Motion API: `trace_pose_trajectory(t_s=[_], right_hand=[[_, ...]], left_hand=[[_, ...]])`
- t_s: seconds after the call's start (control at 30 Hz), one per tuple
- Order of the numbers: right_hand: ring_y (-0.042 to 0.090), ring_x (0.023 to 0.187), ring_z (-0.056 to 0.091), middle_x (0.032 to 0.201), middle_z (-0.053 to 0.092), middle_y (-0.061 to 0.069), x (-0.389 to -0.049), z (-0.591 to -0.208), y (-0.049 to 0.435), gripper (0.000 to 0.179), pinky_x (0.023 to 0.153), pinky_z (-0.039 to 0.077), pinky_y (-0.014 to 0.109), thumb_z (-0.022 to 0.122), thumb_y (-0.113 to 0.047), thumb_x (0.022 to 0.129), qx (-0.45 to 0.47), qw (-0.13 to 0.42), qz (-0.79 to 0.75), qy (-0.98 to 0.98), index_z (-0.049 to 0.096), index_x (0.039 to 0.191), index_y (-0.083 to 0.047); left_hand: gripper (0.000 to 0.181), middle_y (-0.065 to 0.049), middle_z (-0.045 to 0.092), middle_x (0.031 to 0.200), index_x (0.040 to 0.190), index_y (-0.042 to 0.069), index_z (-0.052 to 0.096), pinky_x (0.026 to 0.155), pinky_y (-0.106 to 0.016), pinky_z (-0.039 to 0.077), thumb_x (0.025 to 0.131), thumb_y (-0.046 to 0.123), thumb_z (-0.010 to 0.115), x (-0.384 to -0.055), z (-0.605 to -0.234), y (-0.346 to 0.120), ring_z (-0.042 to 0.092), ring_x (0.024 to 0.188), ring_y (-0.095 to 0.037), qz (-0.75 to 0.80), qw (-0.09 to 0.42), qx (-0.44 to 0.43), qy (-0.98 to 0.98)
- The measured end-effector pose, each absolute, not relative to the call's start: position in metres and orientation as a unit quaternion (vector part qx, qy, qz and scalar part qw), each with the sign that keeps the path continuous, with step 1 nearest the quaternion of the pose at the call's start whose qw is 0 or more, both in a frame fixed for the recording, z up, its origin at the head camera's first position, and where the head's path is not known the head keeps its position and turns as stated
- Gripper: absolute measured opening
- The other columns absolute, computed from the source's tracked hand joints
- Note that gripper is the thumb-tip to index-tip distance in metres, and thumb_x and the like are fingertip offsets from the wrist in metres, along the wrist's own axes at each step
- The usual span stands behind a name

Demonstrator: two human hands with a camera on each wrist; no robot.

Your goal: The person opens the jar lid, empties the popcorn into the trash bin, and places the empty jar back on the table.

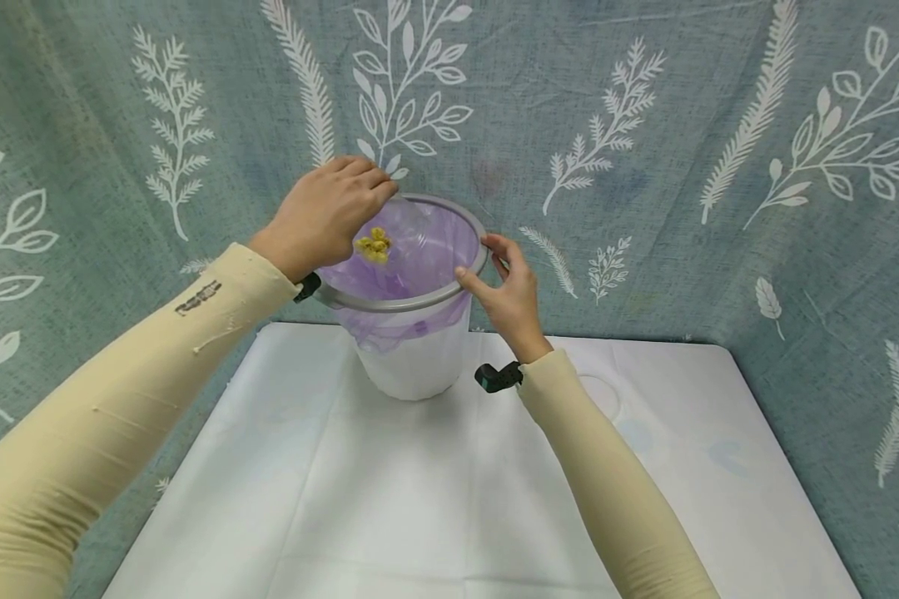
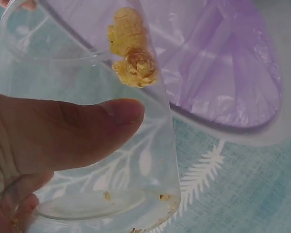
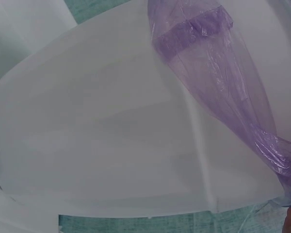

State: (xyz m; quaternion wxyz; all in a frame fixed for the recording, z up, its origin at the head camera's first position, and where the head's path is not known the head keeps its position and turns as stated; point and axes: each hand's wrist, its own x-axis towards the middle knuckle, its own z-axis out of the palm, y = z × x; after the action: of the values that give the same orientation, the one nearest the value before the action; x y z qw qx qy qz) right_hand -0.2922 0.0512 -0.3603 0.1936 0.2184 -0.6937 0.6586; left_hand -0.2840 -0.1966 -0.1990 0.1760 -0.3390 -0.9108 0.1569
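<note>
In the head view a white trash bin (image 1: 412, 366) stands on the table, lined with a purple plastic bag (image 1: 457, 237) under a grey rim (image 1: 397, 306). My left hand (image 1: 330, 212) grips a clear cup (image 2: 97, 174), tilted over the bin's mouth. Yellow dried flowers (image 2: 136, 68) lie against the cup's inner wall, and small crumbs stick near its base. The left hand's thumb lies along the cup's side; its other fingers are mostly hidden. At the bin's right side my right hand (image 1: 511, 293) holds the rim between thumb and fingers.
A white cloth (image 1: 389, 499) covers the table beneath the bin. Behind it hangs a grey-green curtain (image 1: 494, 108) with white leaf prints. The bag's folded edge (image 3: 223, 92) hangs over the bin's outside in the right wrist view.
</note>
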Motion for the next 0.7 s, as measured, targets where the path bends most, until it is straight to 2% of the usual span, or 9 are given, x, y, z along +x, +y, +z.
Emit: trace_pose_trajectory(t_s=[0.2,0.37,0.7], right_hand=[[0.024,0.144,0.047,0.151,0.052,0.021,-0.2925,-0.3602,0.0512,0.066,0.122,0.034,0.032,0.081,-0.011,0.093,0.219,0.196,0.655,-0.696,0.047,0.147,0.007],[0.023,0.144,0.047,0.151,0.052,0.02,-0.2922,-0.3604,0.0514,0.067,0.121,0.034,0.027,0.082,-0.011,0.093,0.219,0.195,0.654,-0.697,0.047,0.148,0.007],[0.023,0.144,0.047,0.151,0.052,0.019,-0.2918,-0.3603,0.0518,0.066,0.123,0.034,0.035,0.081,-0.012,0.094,0.22,0.195,0.653,-0.698,0.047,0.148,0.005]], left_hand=[[0.054,-0.025,0.065,0.135,0.133,-0.008,0.064,0.123,-0.052,0.032,0.081,-0.017,0.073,-0.2835,-0.1991,-0.1957,0.053,0.133,-0.042,0.15,0.189,-0.343,-0.908],[0.054,-0.025,0.062,0.139,0.135,-0.008,0.062,0.123,-0.051,0.032,0.084,-0.017,0.072,-0.2829,-0.1977,-0.1935,0.051,0.136,-0.042,0.164,0.195,-0.349,-0.902],[0.055,-0.024,0.061,0.141,0.137,-0.008,0.061,0.123,-0.051,0.033,0.083,-0.017,0.071,-0.2836,-0.1976,-0.1892,0.05,0.137,-0.042,0.192,0.201,-0.357,-0.892]])
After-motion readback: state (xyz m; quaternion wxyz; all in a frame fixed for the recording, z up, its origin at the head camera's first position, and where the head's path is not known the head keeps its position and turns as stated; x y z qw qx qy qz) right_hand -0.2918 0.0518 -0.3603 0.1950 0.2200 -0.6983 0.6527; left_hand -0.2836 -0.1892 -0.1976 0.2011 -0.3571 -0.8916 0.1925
